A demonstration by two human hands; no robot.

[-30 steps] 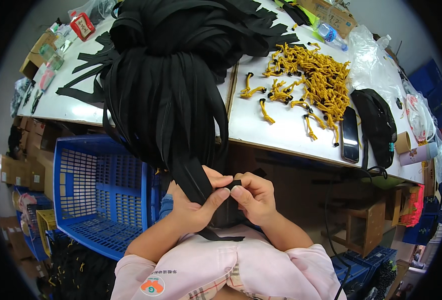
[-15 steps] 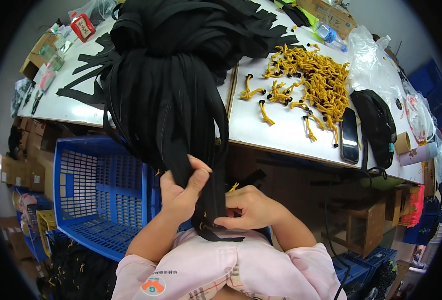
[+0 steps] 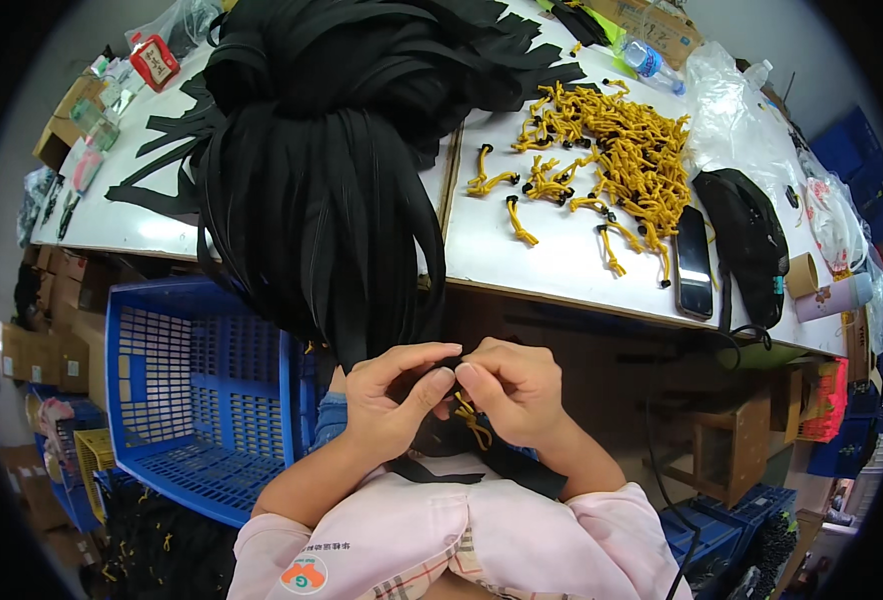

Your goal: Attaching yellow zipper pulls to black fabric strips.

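Observation:
A big bundle of black straps (image 3: 332, 150) lies on the white table (image 3: 552, 265) and hangs over its front edge. Below that edge my left hand (image 3: 392, 400) and my right hand (image 3: 512, 390) meet fingertip to fingertip, pinching the end of one black strap. A short yellow cord (image 3: 474, 420) dangles from between the two hands. More black strap runs under my hands across my lap. On the table to the right lies a heap of the same yellow cords (image 3: 622, 150) with dark tips.
A blue slotted crate (image 3: 192, 390) stands on the floor at my left. A black phone (image 3: 693, 262), a black bag (image 3: 747, 240), a tape roll (image 3: 802, 272) and clear plastic bags (image 3: 732, 110) sit at the table's right. Cardboard boxes stand at far left.
My left hand, spread flat on the hanging straps a moment ago, has come back to meet my right hand. A yellow cord now hangs between the two hands.

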